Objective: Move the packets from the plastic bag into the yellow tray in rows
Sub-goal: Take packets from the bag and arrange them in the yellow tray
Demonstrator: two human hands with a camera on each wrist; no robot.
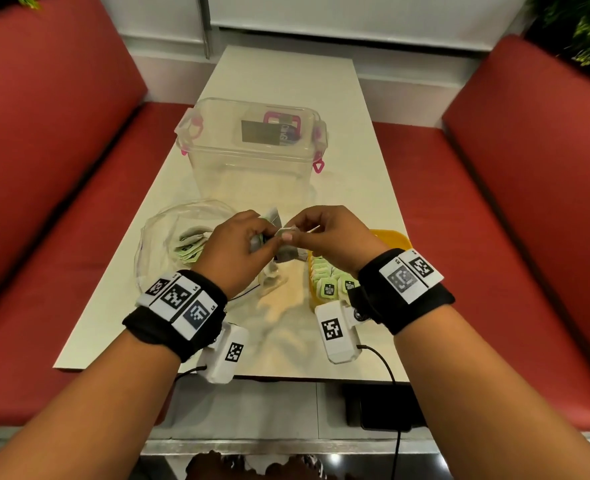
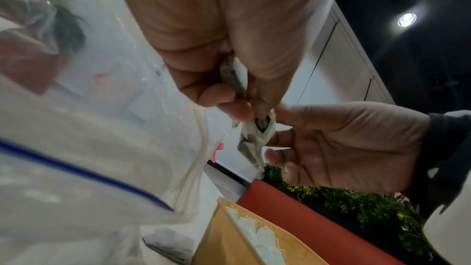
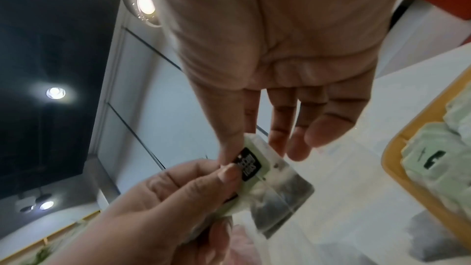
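While both hands meet above the cream table (image 1: 338,188), the left hand (image 1: 238,251) and right hand (image 1: 331,237) each pinch one small pale-green tea packet (image 3: 257,168). Clear plastic bag (image 1: 162,237) lies left; yellow plastic tray (image 1: 395,237), part-filled with rows, right.

red booth seats (image 1: 61,174) w/ cream table (image 1: 286,81) btwn, white wall (image 1: 355,15) behind

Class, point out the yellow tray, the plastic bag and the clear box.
yellow tray (image 1: 395,234), head view, far rim.
plastic bag (image 1: 155,237), head view, left wall.
clear box (image 1: 252,168), head view, front wall.
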